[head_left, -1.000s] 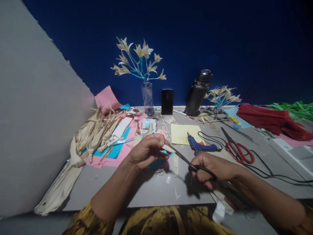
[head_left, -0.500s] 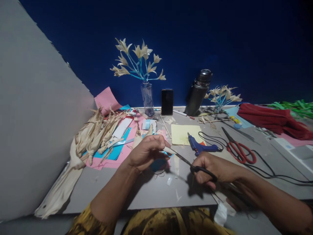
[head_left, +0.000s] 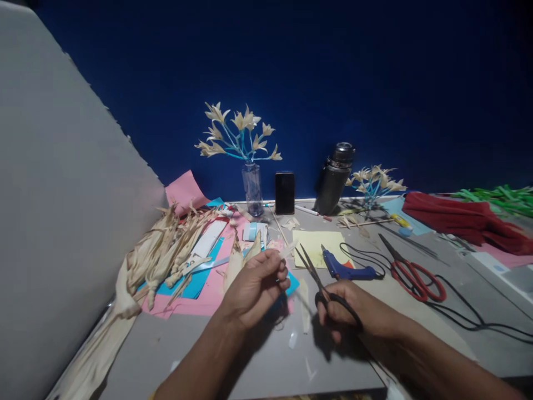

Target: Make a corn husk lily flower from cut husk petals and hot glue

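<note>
Between the fingertips of my left hand (head_left: 260, 283) is a small pale piece of dried husk (head_left: 287, 251), its tip pointing right. My right hand (head_left: 353, 311) grips black-handled scissors (head_left: 312, 266) with the blades slightly parted, pointing up and left. The blade tips are apart from the husk piece, just to its right. On the table below lies a narrow husk strip (head_left: 305, 305), and a small whitish scrap (head_left: 293, 339) is nearer me. Left of my left hand, larger dried husk pieces (head_left: 235, 261) rest on pink paper (head_left: 200, 307).
Dried husks (head_left: 166, 250) are heaped at the left. A blue glue gun (head_left: 347, 268) lies by yellow paper (head_left: 325, 241), beside red-handled scissors (head_left: 416, 278). Behind stand a glass vase (head_left: 252, 189) of husk flowers, a phone (head_left: 285, 193) and a leaning flask (head_left: 334, 180). Red cloth (head_left: 458, 216) lies right.
The scissor blades have come away from the husk piece and parted; before, they touched it. The husk piece now points more upward in my left hand. The view has tilted up.
</note>
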Motion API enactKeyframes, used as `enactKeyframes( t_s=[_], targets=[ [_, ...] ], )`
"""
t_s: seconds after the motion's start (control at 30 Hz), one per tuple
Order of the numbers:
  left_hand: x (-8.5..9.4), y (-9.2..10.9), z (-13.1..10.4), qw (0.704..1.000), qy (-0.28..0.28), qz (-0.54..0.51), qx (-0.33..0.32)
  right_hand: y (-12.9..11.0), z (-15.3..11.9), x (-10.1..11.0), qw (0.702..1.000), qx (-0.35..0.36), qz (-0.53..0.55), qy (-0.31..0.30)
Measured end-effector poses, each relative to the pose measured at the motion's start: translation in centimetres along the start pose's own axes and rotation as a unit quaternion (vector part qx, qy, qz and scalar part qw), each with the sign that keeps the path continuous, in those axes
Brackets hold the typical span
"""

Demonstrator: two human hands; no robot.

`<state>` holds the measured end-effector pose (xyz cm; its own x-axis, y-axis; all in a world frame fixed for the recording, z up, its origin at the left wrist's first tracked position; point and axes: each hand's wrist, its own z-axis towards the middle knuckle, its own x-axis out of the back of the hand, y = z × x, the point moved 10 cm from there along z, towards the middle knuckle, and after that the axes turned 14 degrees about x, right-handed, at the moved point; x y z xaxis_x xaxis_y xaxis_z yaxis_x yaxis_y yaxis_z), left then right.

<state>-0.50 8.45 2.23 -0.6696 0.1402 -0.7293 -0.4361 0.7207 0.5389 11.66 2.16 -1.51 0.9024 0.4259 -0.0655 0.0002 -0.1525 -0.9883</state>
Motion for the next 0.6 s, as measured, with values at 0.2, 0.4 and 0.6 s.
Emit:
enactKeyframes(
  t_s=[0.2, 0.4, 0.6],
  targets=[
    [0.1, -2.4, 0.2, 0.996, 0.005, -0.083, 0.017, -1.6, 1.2, 0.6, 0.981, 0.099, -0.017, 0.167],
    [0.2, -5.2, 1.1, 0.990, 0.000, -0.129, 0.049, -4.3, 1.1, 1.6, 0.915, 0.177, 0.040, 0.361],
    [0.0, -5.8, 1.0, 0.996, 0.001, -0.082, 0.041, -5.2, 1.3, 1.6, 0.910, 0.196, -0.010, 0.366]
  ],
)
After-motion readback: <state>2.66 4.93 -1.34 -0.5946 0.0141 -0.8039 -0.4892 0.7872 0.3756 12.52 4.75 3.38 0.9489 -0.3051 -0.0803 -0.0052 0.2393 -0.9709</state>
